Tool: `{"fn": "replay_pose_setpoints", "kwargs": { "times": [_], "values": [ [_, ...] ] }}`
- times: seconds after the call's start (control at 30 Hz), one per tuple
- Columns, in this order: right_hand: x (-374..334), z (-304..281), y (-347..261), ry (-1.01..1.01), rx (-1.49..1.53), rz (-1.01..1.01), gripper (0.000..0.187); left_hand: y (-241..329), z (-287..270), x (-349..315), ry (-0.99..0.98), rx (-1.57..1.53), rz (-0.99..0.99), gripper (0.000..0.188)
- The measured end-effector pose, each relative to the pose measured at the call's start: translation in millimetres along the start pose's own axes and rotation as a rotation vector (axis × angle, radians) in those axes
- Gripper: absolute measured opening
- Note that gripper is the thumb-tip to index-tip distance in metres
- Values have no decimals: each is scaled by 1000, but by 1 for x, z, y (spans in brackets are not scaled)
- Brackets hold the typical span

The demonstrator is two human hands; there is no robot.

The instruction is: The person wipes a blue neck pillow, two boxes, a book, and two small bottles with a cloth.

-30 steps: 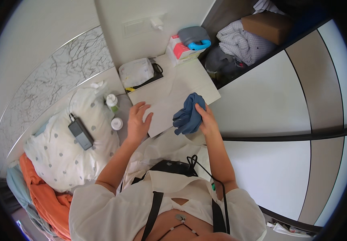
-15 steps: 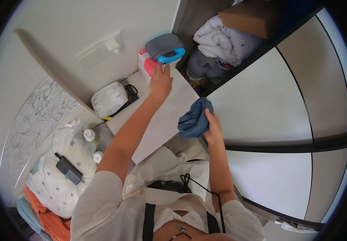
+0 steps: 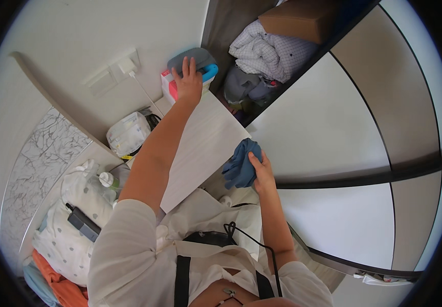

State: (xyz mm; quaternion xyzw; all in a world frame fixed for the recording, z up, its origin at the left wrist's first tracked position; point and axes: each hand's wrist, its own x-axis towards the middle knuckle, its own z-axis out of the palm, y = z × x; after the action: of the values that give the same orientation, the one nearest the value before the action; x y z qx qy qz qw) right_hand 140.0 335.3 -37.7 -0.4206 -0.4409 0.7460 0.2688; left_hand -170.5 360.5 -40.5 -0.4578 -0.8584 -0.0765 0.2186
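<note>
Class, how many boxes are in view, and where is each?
2. A brown box is at the top, by the checked cloth; a pink-and-white box stands on the pale table, beneath the grey item at the left hand. Others may be hidden.

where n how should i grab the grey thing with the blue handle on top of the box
Probably by the blue handle, coming from above and the near right. It curves along that edge of the grey body, facing away from the wall, and looks slim enough to close around. Any gap behind it is mostly hidden.
</note>
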Motion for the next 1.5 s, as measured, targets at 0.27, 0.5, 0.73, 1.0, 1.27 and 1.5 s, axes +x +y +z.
{"fn": "replay_pose_setpoints", "kwargs": {
  "times": [0.27, 0.5, 0.73, 1.0, 1.27, 1.5],
  "values": [
    [-45, 8, -16, -30, 118, -114, 40, -1, -102, -58, 278, -550, 118, 27],
    [-101, 27, -22, -65, 178, -250, 43, -7, -202, -213, 172, -1281, 77, 26],
    [-159, 80, -28, -216, -119, -397, 38, -21, -224, -310, -6, -1415, -105, 26],
    [-187, 131, -1, -53, -1036, -1375, 36, -23, -220, -324, 159, -1039, -84, 34],
    [-172, 124, -13, -58, -1011, -1376, 34, -26, -220, -323, 41, -1217, -17, 35],
    [-166, 115, -5, -226, -810, -1285, 35, -25, -223, -322, -111, -1681, -187, 30]
  ]
}}
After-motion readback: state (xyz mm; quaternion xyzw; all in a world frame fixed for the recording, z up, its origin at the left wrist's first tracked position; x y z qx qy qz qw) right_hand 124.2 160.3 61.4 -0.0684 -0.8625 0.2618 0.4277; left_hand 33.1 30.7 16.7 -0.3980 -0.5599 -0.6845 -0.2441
